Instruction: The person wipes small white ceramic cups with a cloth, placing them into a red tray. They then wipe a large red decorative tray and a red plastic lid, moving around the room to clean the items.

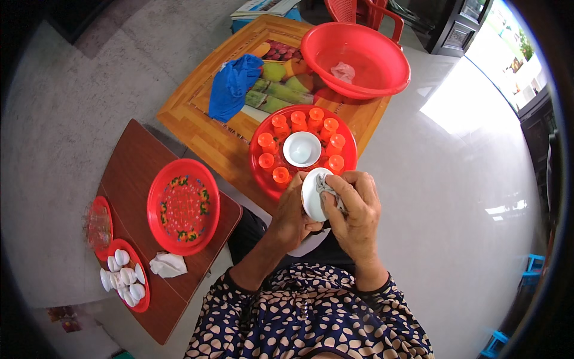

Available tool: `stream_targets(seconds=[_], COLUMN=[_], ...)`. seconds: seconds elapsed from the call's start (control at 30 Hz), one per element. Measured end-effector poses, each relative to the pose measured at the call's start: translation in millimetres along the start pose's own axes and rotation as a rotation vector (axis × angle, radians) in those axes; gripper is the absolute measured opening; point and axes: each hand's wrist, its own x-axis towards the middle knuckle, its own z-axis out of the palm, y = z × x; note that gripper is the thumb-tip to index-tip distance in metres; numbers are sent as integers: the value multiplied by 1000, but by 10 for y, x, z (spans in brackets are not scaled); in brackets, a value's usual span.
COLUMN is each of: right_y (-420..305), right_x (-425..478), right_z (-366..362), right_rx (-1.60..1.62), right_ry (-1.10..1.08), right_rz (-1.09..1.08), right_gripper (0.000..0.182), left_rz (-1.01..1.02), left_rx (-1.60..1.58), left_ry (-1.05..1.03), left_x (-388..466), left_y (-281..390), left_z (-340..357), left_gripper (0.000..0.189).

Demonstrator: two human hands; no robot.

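Note:
My left hand [291, 220] grips a small white bowl [312, 203] by its side, tilted so that its round white face shows. In my right hand [358, 208] a bunched grey cloth [326, 186] is pinched and pressed against that face. Just beyond my hands sits a round red tray [256, 168] on the wooden table. Several orange-red stemmed cups [316, 116] stand upside down in a ring on it. Within the ring rests a white bowl [302, 149].
A large red basin [358, 54] holding a pink cloth [343, 72] stands on the table beyond a blue cloth [235, 85]. On the brown side table [134, 161] are a red flowered tray [154, 202], a crumpled white cloth [168, 264], white cups [128, 276] and clear glasses [96, 224].

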Motion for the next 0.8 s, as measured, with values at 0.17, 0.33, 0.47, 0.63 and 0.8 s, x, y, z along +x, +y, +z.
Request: stream_targets(seconds=[0.17, 0.33, 0.47, 0.63, 0.8], right_y=[59, 57, 111, 33, -1], right_x=[26, 56, 60, 20, 22], right_z=[-118, -199, -218, -33, -45], right_rx=[145, 220, 380, 301, 266], right_ry=[-178, -292, -336, 5, -56], right_rz=[-40, -105, -71, 64, -41], right_gripper=[25, 26, 27, 28, 31], left_rz=[-21, -24, -78, -152, -175], left_rx=[76, 35, 15, 4, -43], left_ry=[50, 64, 50, 120, 80], left_x=[9, -4, 0, 22, 1], left_y=[31, 22, 7, 45, 96], left_z=[19, 40, 1, 191, 169], left_gripper=[36, 39, 35, 34, 36])
